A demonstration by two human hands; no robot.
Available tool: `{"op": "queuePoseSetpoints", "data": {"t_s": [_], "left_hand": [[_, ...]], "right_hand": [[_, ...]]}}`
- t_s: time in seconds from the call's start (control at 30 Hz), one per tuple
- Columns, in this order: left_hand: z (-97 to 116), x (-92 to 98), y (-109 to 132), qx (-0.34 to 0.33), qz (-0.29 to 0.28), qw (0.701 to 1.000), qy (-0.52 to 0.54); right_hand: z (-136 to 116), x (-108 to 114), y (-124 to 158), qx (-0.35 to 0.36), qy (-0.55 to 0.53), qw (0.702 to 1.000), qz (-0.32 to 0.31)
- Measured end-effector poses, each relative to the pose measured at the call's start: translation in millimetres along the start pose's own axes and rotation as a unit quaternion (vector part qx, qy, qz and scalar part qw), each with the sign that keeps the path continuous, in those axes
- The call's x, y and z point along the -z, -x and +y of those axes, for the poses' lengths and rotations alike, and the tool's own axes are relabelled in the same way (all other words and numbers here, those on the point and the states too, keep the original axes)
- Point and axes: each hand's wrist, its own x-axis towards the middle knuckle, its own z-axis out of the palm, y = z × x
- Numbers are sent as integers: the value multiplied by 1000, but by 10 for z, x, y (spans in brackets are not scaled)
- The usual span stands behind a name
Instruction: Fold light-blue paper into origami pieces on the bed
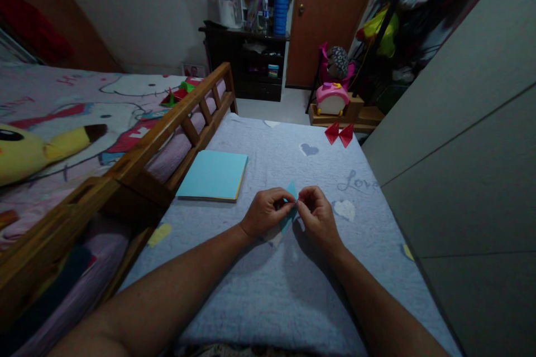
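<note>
My left hand [264,213] and my right hand [317,213] meet over a blue-grey blanket [268,284], both pinched on a small folded piece of teal paper [290,203]. A pointed tip of the paper sticks up between the fingers and another part shows below them. To the left of my hands lies a flat stack of light blue paper sheets [213,175]. A folded red paper shape [339,134] rests near the far edge of the blanket.
A wooden bed rail [167,128] runs along the left, with a cartoon-print bed and a yellow plush toy [37,150] beyond it. A grey wardrobe wall [469,139] stands on the right. A dark shelf unit [251,61], a brown door and toys stand at the back.
</note>
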Motion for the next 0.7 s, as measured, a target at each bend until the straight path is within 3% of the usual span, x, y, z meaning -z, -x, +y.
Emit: {"op": "queuePoseSetpoints", "data": {"t_s": [0.3, 0.7], "left_hand": [[2, -4, 1, 2, -5, 1000, 3], [18, -7, -5, 31, -9, 999, 10]], "right_hand": [[45, 21, -41, -32, -47, 998, -11], [20, 12, -29, 27, 24, 999, -4]]}}
